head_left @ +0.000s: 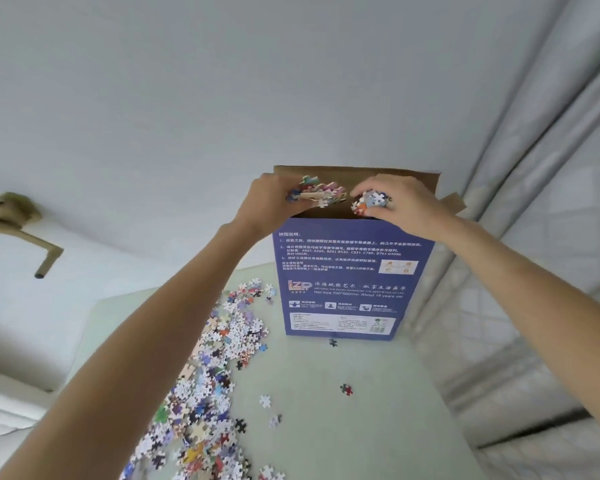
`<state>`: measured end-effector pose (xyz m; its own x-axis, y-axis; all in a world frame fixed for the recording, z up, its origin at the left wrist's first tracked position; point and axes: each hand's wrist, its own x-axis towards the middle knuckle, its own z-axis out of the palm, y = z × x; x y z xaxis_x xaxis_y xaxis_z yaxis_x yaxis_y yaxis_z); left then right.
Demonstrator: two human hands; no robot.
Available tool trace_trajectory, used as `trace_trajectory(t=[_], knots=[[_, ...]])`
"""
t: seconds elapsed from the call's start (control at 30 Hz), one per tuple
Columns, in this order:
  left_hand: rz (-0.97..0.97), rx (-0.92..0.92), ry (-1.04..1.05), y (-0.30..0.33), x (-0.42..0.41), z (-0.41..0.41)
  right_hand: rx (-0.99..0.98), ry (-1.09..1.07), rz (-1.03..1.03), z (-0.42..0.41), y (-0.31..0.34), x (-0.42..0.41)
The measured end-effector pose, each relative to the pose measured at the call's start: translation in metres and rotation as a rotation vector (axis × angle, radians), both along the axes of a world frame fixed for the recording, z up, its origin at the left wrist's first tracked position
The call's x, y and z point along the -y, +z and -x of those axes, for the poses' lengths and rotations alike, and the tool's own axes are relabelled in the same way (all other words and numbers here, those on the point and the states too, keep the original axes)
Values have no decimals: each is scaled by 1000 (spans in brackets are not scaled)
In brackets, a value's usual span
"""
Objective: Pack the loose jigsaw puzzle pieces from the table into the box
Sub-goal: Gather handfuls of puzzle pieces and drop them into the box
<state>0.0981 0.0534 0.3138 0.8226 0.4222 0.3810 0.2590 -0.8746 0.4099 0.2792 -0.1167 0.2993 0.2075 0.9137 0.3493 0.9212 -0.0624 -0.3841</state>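
A tall blue box [350, 282] with printed text stands upright at the far side of the pale green table [326, 427], its brown top flaps open. Over the opening, my left hand [269, 199] grips a bunch of puzzle pieces [317, 192]. Beside it my right hand [400, 202] holds a smaller clump of pieces [368, 202] above the opening. A long heap of loose puzzle pieces [208, 386] lies on the table to the left of the box, under my left forearm. Single pieces [346, 389] lie scattered in front of the box.
A white wall rises behind the table. Grey curtains [541, 168] hang to the right, close to the box. A tan stand or chair part [14, 223] sticks out at the left. A white quilted surface [499, 375] lies right of the table.
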Motion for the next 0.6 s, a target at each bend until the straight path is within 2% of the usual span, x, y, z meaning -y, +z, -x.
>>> trace_trajectory(t=[0.17,0.37,0.5,0.6], knots=[[-71,-180,-7,-1,1,-18,-35,-12,9,-3,-3,-2],[104,-97,-10,-3,-2,-27,-60,-69,35,-3,-4,-1],[98,-85,-2,-3,3,-29,-13,-112,73,-1,-6,-2],[45,-90,24,-2,6,-29,11,-124,5,6,-7,-1]])
